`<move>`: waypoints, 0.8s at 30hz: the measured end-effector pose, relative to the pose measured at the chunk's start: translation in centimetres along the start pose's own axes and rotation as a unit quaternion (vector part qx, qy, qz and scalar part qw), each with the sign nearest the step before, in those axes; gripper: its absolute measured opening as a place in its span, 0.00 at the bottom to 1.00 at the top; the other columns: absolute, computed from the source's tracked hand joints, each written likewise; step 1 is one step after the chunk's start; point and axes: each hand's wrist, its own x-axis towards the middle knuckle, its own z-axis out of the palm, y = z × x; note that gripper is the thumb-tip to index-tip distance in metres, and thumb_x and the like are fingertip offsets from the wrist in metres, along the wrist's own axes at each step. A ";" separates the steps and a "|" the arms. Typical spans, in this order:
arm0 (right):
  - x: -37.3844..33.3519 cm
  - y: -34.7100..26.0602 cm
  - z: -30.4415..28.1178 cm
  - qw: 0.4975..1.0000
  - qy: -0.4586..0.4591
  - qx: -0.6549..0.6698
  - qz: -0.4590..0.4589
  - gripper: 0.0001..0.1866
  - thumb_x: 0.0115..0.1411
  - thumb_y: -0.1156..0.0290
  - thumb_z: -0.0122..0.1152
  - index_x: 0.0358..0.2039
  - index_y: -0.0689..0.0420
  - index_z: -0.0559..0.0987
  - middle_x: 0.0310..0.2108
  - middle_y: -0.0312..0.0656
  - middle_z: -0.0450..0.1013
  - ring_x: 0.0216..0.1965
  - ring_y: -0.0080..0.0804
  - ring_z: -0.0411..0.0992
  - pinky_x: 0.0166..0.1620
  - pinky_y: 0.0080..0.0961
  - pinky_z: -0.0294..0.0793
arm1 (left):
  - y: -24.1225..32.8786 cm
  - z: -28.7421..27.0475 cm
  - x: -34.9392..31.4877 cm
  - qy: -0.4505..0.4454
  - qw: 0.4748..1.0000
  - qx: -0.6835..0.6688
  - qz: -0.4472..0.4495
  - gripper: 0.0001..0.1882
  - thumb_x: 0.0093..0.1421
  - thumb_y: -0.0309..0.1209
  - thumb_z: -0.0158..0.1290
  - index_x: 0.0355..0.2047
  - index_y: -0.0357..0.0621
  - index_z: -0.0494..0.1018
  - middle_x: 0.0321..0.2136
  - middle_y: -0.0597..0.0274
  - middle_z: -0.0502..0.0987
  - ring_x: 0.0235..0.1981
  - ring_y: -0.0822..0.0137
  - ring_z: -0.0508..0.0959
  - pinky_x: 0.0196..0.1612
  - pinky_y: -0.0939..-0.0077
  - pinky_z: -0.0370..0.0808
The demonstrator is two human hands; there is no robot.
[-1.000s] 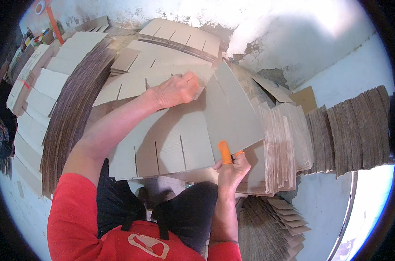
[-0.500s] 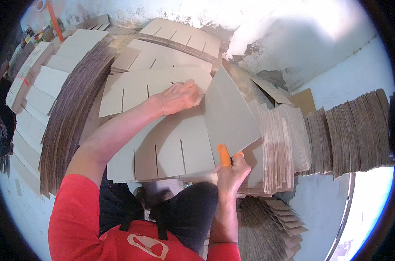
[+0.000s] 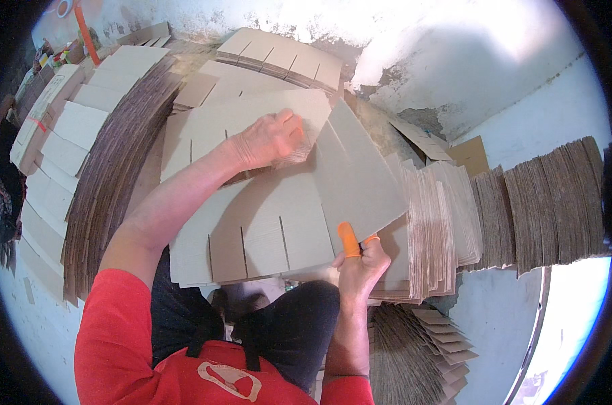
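My left hand (image 3: 269,140) reaches over a pale slotted cardboard sheet (image 3: 208,128), its fingers curled round the right-hand edge. Layered edges show blurred under the fingers, so several sheets may be in the grip. Orange covers show on its fingertips. Closer to me lies another slotted cardboard piece (image 3: 252,229), its slits pointing toward my lap. My right hand (image 3: 363,266), with orange finger covers, pinches the near edge of a plain cardboard sheet (image 3: 360,177). That sheet stands tilted at the right side of the slotted pieces.
Stacked slotted cardboard (image 3: 279,57) lies at the back by the peeling wall. A long fanned row of cardboard (image 3: 117,155) runs along the left. On the right stand upright cardboard sheets (image 3: 431,229) and darker bundles (image 3: 549,202). More fanned cardboard (image 3: 407,351) sits low, beside my right forearm.
My left hand has shifted slightly left and up, and the slotted sheet under it has risen along its far edge. My right hand and the plain sheet have barely moved.
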 end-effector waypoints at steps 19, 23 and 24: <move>0.7 -1.9 0.5 0.994 0.025 0.025 0.099 0.09 0.54 0.77 0.66 0.22 0.67 0.74 0.18 0.42 0.74 0.18 0.21 0.71 0.19 0.23 0.66 | 2.6 -1.6 0.4 0.020 0.996 0.025 0.081 0.06 0.42 0.25 0.55 0.21 0.36 0.72 0.32 0.56 0.71 0.36 0.65 0.71 0.27 0.79 0.78; 1.2 -0.7 1.0 0.999 0.026 -0.023 0.037 0.10 0.53 0.82 0.62 0.19 0.64 0.70 0.13 0.38 0.67 0.15 0.19 0.68 0.16 0.20 0.63 | 5.7 -3.0 0.7 0.020 0.992 -0.014 0.127 0.05 0.43 0.26 0.55 0.20 0.36 0.73 0.27 0.57 0.73 0.33 0.66 0.71 0.27 0.80 0.78; 1.2 -0.1 1.1 0.999 0.028 -0.039 -0.012 0.11 0.53 0.85 0.60 0.18 0.63 0.68 0.10 0.36 0.64 0.13 0.18 0.67 0.14 0.18 0.61 | 6.3 -3.1 0.5 0.016 0.991 0.001 0.135 0.06 0.42 0.27 0.55 0.19 0.36 0.73 0.25 0.59 0.72 0.33 0.67 0.71 0.26 0.81 0.77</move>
